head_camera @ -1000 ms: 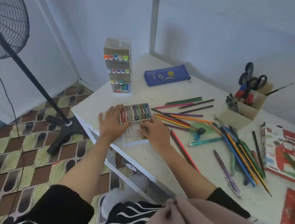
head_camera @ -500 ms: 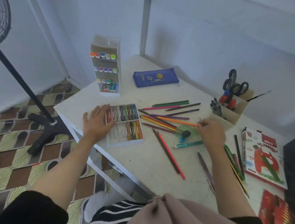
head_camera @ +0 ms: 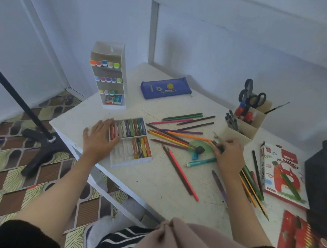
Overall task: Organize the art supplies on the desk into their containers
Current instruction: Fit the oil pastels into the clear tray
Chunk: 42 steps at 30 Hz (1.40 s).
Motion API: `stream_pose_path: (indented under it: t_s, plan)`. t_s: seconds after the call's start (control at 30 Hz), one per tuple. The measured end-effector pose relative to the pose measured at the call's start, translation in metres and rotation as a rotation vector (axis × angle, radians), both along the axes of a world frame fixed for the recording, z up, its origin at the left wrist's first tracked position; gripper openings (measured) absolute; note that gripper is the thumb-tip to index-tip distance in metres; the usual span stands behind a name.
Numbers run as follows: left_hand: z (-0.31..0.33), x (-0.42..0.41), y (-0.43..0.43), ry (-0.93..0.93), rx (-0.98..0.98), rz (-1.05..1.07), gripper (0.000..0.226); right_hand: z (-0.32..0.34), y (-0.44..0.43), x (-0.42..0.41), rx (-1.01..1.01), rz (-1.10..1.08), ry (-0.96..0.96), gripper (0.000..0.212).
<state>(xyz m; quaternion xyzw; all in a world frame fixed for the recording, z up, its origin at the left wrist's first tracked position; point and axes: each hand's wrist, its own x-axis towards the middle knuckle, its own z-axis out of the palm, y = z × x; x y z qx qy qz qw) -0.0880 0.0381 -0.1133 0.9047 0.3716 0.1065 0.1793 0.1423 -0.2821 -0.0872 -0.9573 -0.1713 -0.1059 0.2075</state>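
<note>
"White plastic, two rows: where do we have the pastel tray [head_camera: 121,153]?"

"Near the left edge of the worktop [head_camera: 158,189], its long side running left to right. Each pastel lies crosswise to that, long axis pointing away from us toward the wall. The far row is full. The near row carries a few sticks at its right end."

"And our left grip [head_camera: 100,139]?"

"Flat and relaxed, with straight fingers lying over the tray's left end and touching the far row."

"The right grip [head_camera: 228,156]?"

"Well to the right, fingers curled round a dark stick [head_camera: 220,147] at the rim of the green protractor [head_camera: 206,147]. We cannot tell whether it is a pastel or a pencil. Its visible end points away from us and to the left."

"What lies between?"

"Loose coloured pencils [head_camera: 187,135], most with long axes left to right, fanned beside the tray. A brown and red pair [head_camera: 182,173] slants from the far left toward us. A beige organiser [head_camera: 251,128] holding scissors stands beyond the right grip, and the oil pastels box [head_camera: 281,173] lies to that grip's right."
</note>
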Motion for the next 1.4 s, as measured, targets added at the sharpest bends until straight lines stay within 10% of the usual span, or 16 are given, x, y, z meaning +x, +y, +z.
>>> stream_pose_path:
  t_s: [0.27, 0.53, 1.4]
  plan:
    - [0.003, 0.001, -0.001, -0.07, -0.003, 0.016, 0.069, 0.027, 0.034, -0.042, 0.491, 0.273, 0.28, 0.009]
    - [0.001, 0.002, 0.003, -0.071, 0.012, 0.027, 0.063, 0.039, 0.13, -0.099, 0.417, 0.648, 0.689, 0.017]
    - [-0.003, 0.002, 0.003, -0.097, -0.007, 0.036, 0.058, 0.003, 0.173, -0.134, 0.07, 0.711, 0.355, 0.015]
